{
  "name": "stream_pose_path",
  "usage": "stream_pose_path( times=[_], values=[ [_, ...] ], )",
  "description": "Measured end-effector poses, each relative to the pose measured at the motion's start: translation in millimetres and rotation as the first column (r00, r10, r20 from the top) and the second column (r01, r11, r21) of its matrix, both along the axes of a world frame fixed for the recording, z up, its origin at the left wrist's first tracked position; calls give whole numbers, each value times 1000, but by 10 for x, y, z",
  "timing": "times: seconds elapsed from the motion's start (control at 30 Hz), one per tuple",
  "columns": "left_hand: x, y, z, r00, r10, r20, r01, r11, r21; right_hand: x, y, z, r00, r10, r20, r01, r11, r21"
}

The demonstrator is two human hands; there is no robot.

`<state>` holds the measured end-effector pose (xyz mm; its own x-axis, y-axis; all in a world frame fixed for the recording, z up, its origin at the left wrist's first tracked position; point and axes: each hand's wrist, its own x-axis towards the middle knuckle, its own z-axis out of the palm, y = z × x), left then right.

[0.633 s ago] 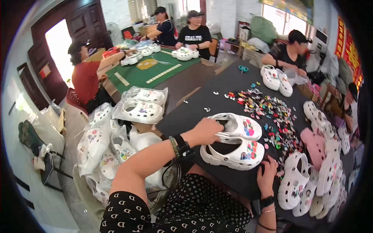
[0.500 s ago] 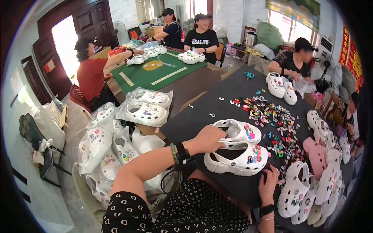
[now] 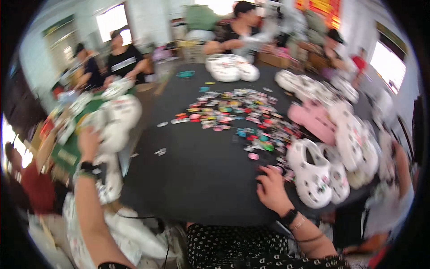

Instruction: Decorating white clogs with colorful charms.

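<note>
My left hand (image 3: 88, 142) is stretched far out to the left, past the table's edge, and grips a pair of white clogs (image 3: 120, 120) at one end. Motion blurs its fingers. My right hand (image 3: 272, 188) lies on the black table with its fingers apart and nothing in them. Its fingertips are beside the near edge of a heap of small colourful shoe charms (image 3: 233, 107). Just right of that hand, a white clog (image 3: 309, 175) with charms on its toe leans against its mate.
More white clogs (image 3: 349, 139) and a pink clog (image 3: 316, 121) line the right side. At the far edge stand white clogs (image 3: 228, 67) and teal scissors (image 3: 186, 74). Bagged clogs (image 3: 107, 177) lie lower left. Several co-workers sit around a green table (image 3: 67, 154) and the black table (image 3: 170, 193).
My left hand has carried the white clogs from the table before me out to the left. The right hand stays on the table near the charms. The view has swung right.
</note>
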<state>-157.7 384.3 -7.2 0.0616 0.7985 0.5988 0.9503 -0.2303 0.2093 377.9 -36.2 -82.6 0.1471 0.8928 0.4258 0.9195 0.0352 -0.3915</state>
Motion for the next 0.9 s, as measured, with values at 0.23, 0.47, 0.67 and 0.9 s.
stream_pose_path(
  times=[0.23,0.47,0.67,0.9],
  values=[
    [-612,1007,-161,999,43,-29,-42,999,32,41,-14,-75,1000,-22,10,22,1000,8],
    [2100,-250,148,800,-552,237,584,806,-95,80,-50,-92,1000,-8,13,7,999,32],
    [4358,-2599,756,445,-834,325,894,392,-217,90,-78,-150,999,6,54,-11,996,83],
    [5626,-3697,450,89,-974,210,959,27,-284,20,-84,-164,921,162,-353,-45,947,318]
  ],
)
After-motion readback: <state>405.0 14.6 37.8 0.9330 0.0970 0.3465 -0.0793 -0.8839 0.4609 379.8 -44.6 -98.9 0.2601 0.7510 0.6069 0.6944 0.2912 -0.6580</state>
